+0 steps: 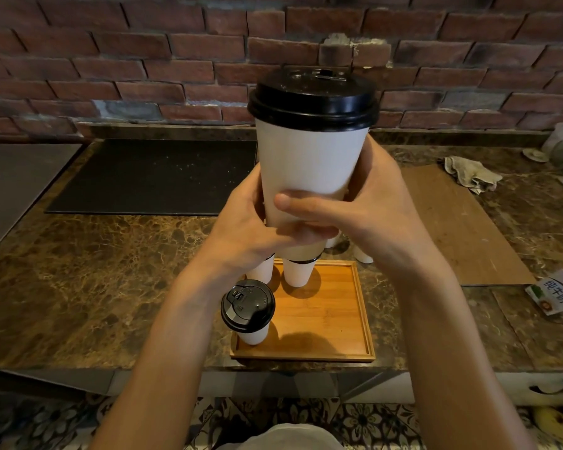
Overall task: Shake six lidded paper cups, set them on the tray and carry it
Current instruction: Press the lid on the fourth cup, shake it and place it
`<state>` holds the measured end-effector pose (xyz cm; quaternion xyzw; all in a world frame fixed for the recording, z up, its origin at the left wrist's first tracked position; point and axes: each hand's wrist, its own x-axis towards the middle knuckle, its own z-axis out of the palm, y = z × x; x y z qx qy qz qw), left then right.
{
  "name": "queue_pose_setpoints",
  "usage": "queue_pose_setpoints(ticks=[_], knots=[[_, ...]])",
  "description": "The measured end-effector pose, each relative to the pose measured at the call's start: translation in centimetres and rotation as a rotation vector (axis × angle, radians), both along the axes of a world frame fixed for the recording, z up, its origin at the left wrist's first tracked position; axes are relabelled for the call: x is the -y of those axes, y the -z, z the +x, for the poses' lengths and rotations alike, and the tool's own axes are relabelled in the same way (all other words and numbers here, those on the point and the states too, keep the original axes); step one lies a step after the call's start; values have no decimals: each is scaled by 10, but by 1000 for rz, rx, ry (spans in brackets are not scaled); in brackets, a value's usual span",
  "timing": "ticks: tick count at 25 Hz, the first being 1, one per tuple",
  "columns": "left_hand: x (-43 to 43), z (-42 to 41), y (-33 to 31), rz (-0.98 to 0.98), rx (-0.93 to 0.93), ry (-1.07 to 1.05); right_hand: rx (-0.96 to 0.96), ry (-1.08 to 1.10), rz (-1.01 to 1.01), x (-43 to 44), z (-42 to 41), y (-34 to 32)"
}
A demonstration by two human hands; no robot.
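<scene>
Both hands are raised, holding the held cup (pixel 309 164) upright between them, high above the tray (pixel 338 319) and close to the camera. The left hand (pixel 251 228) grips the cup's lower wall from the left. The right hand (pixel 381 209) grips it from the right, with its thumb (pixel 306 206) laid across the front. The black lid (pixel 312 92) is seated on top. The wooden tray sits on the marble counter (pixel 78 271), near the front edge. Three cups stand on the tray: the corner cup (pixel 248 308), lidded, at the near-left corner, and the far-left cup (pixel 262 269) and far-middle cup (pixel 299 271) along the far edge, their tops mostly behind the hands. Past the tray's far-right corner, on the counter, only the bottoms of a fifth cup (pixel 333 241) and a sixth cup (pixel 363 256) show. A black mat (pixel 156 177) lies far left, against the brick wall (pixel 111 60). To the right are a wooden board (pixel 452 222), a crumpled rag (pixel 472 173) and a carton (pixel 556 290) lying on its side.
</scene>
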<state>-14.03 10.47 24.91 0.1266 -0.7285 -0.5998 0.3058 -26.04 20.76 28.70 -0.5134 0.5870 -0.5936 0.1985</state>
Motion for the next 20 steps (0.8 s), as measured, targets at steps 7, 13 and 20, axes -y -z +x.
queue_pose_setpoints(ticks=[7, 13, 20], knots=[[-5, -5, 0, -2, -58, -130, -49, 109, 2, 1, 6, -3], [-12, -17, 6, -29, -109, -225, -32, 316, 7, 4, 21, 8], [-10, -16, 6, -32, -94, -165, -82, 343, 19, 3, 15, 5]])
